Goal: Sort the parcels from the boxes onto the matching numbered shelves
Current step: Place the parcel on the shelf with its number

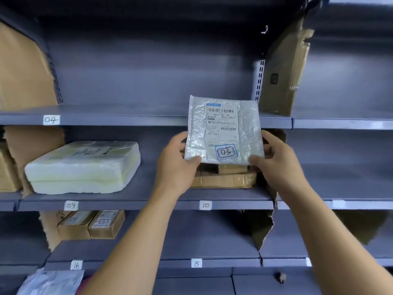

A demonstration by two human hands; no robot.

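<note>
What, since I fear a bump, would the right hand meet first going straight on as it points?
Probably the stacked brown parcels on shelf 10, just behind the white parcel that the right hand grips; depth is unclear.
</note>
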